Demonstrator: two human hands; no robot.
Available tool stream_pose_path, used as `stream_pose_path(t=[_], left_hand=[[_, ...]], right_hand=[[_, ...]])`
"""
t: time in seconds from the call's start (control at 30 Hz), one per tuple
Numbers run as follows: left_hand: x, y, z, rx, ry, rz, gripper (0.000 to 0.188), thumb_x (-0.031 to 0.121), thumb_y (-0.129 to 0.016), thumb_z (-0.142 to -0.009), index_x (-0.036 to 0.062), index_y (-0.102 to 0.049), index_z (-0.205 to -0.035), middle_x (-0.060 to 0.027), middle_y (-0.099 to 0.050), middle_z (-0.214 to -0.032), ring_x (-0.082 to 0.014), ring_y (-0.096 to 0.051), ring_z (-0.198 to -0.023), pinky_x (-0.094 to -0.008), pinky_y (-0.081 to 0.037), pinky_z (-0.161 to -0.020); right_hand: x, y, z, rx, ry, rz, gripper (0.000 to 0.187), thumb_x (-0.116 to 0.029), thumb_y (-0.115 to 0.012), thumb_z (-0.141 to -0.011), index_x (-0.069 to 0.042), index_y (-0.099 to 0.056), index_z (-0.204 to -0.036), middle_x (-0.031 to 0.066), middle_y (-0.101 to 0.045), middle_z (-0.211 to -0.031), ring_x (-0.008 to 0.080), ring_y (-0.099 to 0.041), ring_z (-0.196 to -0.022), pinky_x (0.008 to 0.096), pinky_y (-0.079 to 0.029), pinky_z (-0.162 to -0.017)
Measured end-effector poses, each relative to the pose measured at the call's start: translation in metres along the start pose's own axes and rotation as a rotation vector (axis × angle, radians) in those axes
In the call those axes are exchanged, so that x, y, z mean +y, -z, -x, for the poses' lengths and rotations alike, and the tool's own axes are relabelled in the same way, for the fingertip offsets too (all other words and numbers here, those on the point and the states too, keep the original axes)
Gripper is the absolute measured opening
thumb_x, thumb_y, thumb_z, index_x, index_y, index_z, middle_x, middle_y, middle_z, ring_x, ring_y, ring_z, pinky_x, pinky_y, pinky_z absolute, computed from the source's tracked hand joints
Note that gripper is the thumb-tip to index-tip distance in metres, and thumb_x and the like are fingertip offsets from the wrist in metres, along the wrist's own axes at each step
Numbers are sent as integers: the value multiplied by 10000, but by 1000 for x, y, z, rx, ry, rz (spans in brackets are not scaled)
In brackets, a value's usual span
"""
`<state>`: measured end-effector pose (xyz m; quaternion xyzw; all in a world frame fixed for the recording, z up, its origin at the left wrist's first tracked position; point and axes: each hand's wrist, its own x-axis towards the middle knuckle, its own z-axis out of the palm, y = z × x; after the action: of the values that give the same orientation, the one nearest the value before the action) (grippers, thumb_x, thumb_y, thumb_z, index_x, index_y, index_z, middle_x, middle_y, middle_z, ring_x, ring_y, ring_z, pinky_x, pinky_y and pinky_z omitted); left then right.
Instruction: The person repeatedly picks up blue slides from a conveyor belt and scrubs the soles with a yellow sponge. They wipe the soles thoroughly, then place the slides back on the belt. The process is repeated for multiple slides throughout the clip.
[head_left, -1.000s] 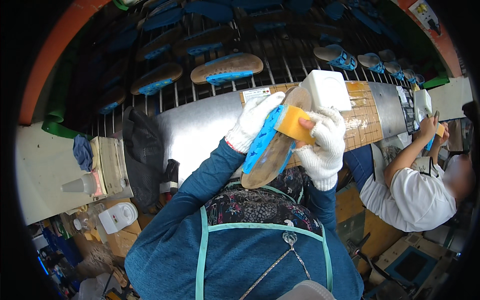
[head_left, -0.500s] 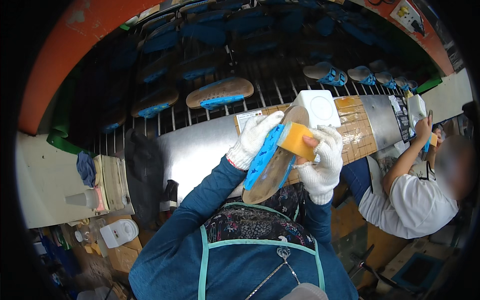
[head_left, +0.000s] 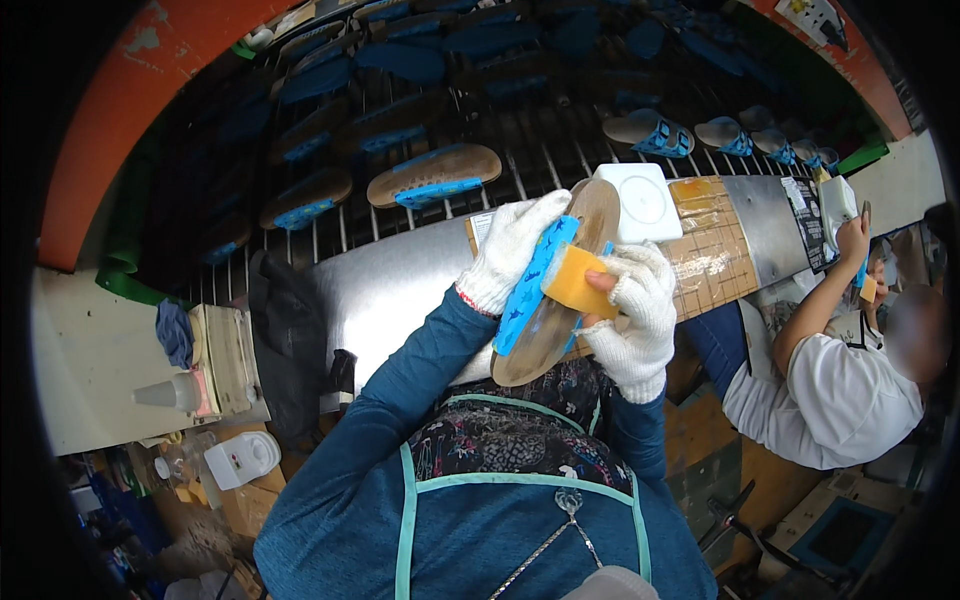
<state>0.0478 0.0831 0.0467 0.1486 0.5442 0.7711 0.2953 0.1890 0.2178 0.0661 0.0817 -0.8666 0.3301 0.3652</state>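
In front of my chest, my left hand [head_left: 512, 250], in a white knitted glove, grips a brown sandal sole [head_left: 598, 212] by its left edge. Blue patterned straps [head_left: 530, 302] run along both sides of the sole, which is held at a slant with its upper end farther from me. My right hand [head_left: 640, 325] wears a white glove with bare fingertips. Pinched in it is a yellow sponge [head_left: 578, 283] with a pale strip on its left edge, resting against the middle of the sole. The sponge covers part of the sole.
Just beyond the sole stands a white plastic container [head_left: 640, 205] on the metal ledge [head_left: 370, 285]. Behind it, several similar soles [head_left: 435, 172] lie on a rack of metal rods. A co-worker [head_left: 830, 395] sits at the right. Black cloth [head_left: 285, 345] hangs at the left, above a white jug [head_left: 242, 458].
The sole has shifted slightly up and away from me. The sponge has slid left and lower along it, with my right hand moving too. Both hands keep their grip.
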Motion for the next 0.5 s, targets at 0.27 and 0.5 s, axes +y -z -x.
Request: stream_pose_path(t=[0.27,0.5], left_hand=[[3,-3,-18,99,-35,-22,477,449,-662,-964,-21,-738,-992,-12,-666,-779,-67,-591,-708,-228,-470,-636],[4,-3,-28,118,-278,-60,529,489,-646,-964,-13,-722,-1113,-56,-704,-906,-96,-644,-803,-241,-519,-707]], right_hand=[[-4,-4,5,-18,11,-61,499,-97,-768,-579,-133,-745,-1076,98,-718,-1077,363,-585,-1103,498,-399,-1007],[-10,-6,8,-96,9,-62,496,-113,-766,-560,-120,-746,-1056,101,-712,-1071,372,-585,-1098,496,-425,-979]])
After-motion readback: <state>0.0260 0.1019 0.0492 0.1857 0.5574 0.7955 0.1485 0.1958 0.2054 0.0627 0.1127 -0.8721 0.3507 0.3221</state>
